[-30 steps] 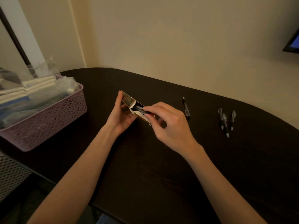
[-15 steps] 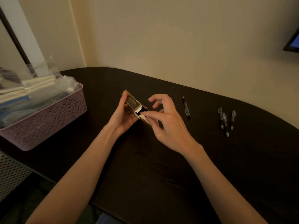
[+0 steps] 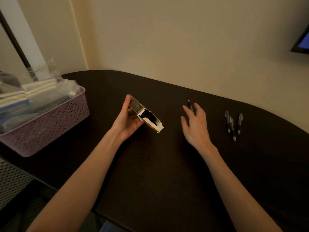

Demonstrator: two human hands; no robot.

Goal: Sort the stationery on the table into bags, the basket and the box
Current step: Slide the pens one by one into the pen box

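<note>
the left hand (image 3: 128,122) grips a slim cardboard pen box (image 3: 143,113) above the dark surface (image 3: 150,164), its fingers curled round the closed far end and its thumb along the side. the box is tilted, its open end with the white flap pointing toward the person's right, and dark pens show inside the opening. the right hand (image 3: 196,124) holds nothing; its fingers are spread and relaxed, palm down, just over the surface and well apart from the box. its fingertips (image 3: 184,108) reach a single black pen (image 3: 189,104) that lies on the surface, partly hidden behind the fingers; whether they touch it cannot be told. further to the right three grey and black pens (image 3: 231,124) lie close together on the surface, roughly side by side, near the far edge. at the left edge of the surface stands a lilac perforated plastic basket (image 3: 55,124), filled with clear plastic bags (image 3: 43,94) of white and blue items. a white woven bin (image 3: 10,180) sits lower, beside the surface.
</note>
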